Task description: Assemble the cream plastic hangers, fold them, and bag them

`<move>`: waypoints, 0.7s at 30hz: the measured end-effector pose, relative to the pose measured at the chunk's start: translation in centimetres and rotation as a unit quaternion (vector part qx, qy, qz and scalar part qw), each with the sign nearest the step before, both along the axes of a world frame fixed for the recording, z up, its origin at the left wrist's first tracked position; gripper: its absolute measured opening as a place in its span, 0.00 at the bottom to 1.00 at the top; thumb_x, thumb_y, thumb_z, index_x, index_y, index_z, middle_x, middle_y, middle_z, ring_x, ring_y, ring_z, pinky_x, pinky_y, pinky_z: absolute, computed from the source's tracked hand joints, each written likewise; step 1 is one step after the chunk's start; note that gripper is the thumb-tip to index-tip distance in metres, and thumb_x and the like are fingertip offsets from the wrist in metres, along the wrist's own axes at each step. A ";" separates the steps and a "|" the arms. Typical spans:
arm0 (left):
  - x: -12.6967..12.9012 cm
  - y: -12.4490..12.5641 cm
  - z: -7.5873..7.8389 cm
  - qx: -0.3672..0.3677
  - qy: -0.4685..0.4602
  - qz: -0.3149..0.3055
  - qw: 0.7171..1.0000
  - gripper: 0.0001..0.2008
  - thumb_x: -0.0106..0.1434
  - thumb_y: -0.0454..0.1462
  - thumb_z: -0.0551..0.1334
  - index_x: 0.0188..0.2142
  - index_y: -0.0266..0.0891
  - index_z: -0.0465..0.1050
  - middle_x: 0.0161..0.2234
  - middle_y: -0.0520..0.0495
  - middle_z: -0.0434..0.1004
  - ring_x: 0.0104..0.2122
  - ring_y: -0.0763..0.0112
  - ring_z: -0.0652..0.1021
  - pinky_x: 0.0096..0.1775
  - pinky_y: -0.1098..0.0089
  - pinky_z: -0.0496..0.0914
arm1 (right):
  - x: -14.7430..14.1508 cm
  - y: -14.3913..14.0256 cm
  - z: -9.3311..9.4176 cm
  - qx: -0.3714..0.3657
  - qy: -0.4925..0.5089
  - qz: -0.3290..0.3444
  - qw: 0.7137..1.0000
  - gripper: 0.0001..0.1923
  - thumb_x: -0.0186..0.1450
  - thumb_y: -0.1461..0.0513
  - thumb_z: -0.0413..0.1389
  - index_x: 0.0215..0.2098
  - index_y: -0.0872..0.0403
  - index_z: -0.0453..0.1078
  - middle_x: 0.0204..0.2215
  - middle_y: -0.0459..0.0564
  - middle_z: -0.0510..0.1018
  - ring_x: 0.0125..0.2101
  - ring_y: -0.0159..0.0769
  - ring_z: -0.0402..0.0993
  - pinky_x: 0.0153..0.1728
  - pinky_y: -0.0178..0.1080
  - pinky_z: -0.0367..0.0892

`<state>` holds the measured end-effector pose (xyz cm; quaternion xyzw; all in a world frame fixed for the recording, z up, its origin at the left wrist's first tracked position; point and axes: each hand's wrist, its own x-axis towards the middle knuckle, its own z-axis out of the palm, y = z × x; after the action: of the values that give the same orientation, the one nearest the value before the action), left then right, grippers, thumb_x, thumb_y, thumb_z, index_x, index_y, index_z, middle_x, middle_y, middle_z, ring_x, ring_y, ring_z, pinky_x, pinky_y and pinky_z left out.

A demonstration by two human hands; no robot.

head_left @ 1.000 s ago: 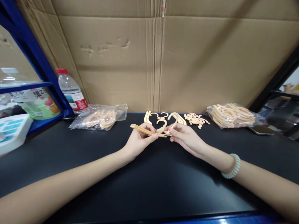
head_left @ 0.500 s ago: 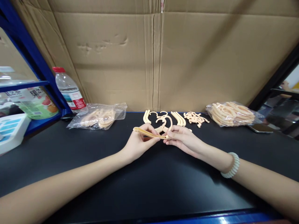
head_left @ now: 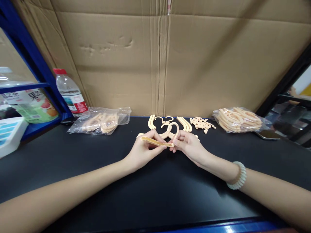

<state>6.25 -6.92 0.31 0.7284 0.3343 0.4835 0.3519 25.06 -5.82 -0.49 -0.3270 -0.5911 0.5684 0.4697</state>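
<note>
Over the middle of the black table, my left hand [head_left: 145, 150] pinches a cream plastic hanger arm [head_left: 152, 140]. My right hand [head_left: 188, 144] grips a curved hanger hook [head_left: 177, 127] by its lower end, which meets the inner end of the arm. Fingertips of both hands come together there and partly cover the joint. Just behind my hands lies another hanger [head_left: 167, 134], mostly hidden by them. Farther back are loose hooks [head_left: 167, 119], with hanger arms [head_left: 151, 122] to their left and more arms [head_left: 185, 124] to their right.
A pile of small cream parts [head_left: 201, 124] lies right of the arms. Clear bags of hanger parts stand at left [head_left: 104, 122] and right [head_left: 239, 119], the right one beside a phone [head_left: 268, 134]. A water bottle [head_left: 69, 92] and blue shelf [head_left: 40, 127] border the left. Cardboard [head_left: 121, 58] walls the back.
The hook in my right hand has tilted left and sits slightly lower against the arm. My right fingers have shifted a little around its base; my left hand has barely moved.
</note>
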 end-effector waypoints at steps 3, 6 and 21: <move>0.1 -0.1 0.0 -0.020 -0.007 0.000 1.000 0.08 0.55 0.39 0.67 0.28 0.39 0.70 0.26 0.52 0.72 0.28 0.71 0.75 0.28 0.73 0.70 | -0.1 0.0 -0.1 0.022 -0.008 -0.024 0.999 0.14 0.55 0.58 0.63 0.25 0.53 0.62 0.23 0.43 0.73 0.23 0.31 0.72 0.28 0.38 0.69; 0.2 -0.1 0.1 -0.022 0.003 0.018 1.000 0.09 0.54 0.39 0.67 0.26 0.38 0.70 0.26 0.52 0.70 0.27 0.71 0.74 0.28 0.73 0.70 | -0.1 -0.1 -0.1 0.018 -0.007 -0.034 0.999 0.14 0.55 0.58 0.63 0.25 0.53 0.61 0.23 0.44 0.74 0.22 0.31 0.71 0.27 0.37 0.69; 1.4 -0.8 -0.2 -0.147 -0.126 0.011 0.981 0.16 0.50 0.36 0.70 0.37 0.38 0.69 0.34 0.48 0.78 0.37 0.63 0.79 0.42 0.63 0.73 | -0.4 -0.4 0.3 0.086 -0.012 -0.012 0.996 0.16 0.56 0.52 0.63 0.26 0.53 0.65 0.23 0.42 0.69 0.19 0.27 0.64 0.21 0.34 0.63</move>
<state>7.60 -7.70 0.12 0.5986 0.3625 0.5205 0.4891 24.65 -6.23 -0.20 -0.2991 -0.6392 0.5055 0.4964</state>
